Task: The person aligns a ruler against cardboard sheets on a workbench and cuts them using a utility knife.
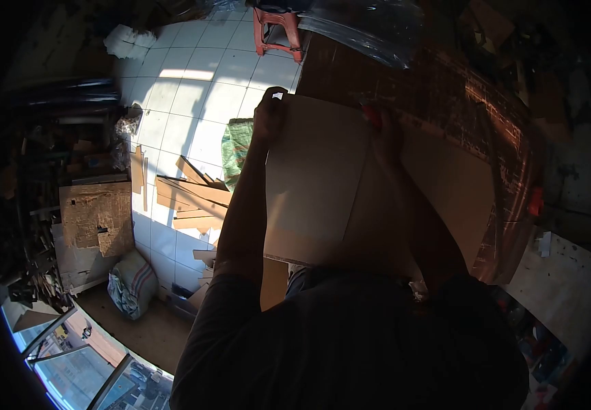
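A large flat brown sheet, like cardboard, [316, 171] lies in front of me on a dark, worn work surface [336, 68]. A straight line runs down the sheet between my arms. My left hand [270, 116] is at the sheet's far left corner, its fingers curled around the edge there. Near the far edge, my right hand [384, 133] is closed on a red-handled tool [372, 115], whose tip is too dark to make out. The sheet extends to the right under my right forearm.
A red stool [278, 34] stands beyond on the tiled floor [179, 102]. Cardboard strips [193, 198] and a green sack [238, 147] lie left of the work surface. Clear plastic sheeting [370, 27] is at the far side. A striped sack [132, 283] sits lower left.
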`<state>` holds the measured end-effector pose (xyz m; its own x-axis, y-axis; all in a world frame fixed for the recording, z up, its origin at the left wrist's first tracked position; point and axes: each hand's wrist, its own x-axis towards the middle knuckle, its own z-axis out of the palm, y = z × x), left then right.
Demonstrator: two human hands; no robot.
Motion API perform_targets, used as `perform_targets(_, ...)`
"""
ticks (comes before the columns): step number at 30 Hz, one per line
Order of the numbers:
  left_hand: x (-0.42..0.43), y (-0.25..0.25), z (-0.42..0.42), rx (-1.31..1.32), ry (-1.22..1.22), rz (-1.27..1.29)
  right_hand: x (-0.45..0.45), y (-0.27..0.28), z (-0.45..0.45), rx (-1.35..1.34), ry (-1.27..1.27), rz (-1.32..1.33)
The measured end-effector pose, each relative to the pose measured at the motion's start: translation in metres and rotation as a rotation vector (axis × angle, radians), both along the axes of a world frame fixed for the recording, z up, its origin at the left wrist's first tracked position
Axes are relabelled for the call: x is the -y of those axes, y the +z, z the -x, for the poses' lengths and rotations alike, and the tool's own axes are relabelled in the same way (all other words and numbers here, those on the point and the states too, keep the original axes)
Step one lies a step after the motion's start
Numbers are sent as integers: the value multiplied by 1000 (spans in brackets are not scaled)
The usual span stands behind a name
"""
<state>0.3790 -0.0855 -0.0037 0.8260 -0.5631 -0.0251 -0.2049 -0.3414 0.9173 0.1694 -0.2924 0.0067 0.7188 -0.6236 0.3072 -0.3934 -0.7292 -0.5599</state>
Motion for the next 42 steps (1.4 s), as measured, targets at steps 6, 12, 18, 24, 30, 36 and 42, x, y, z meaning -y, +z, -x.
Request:
perform_targets(6, 3, -14, -1, 19, -3, 44, -2, -5, -3, -33, -65, -10)
perform_targets(12, 4, -5, -1, -21, -13, 44, 5, -12, -5, -40, -56, 49)
perform_targets(18, 7, -24, -9, 101, -40, 33, 23, -5, -2, -110, 18, -158)
perform_targets(24, 11, -5, 5, -35, 122, 1, 18, -4, -1, -43, 39, -213)
perform_targets(30, 11, -10, 4, 55, 132, 22, 8, -10, -3, 1, -43, -67)
perform_targets(36, 6, -26, -11, -42, 8, 90, 9, -18, -6, -69, -107, -30)
perform_targets(42, 6, -40, -16, -44, 1, 78, 15, -8, -8, -153, -92, -125)
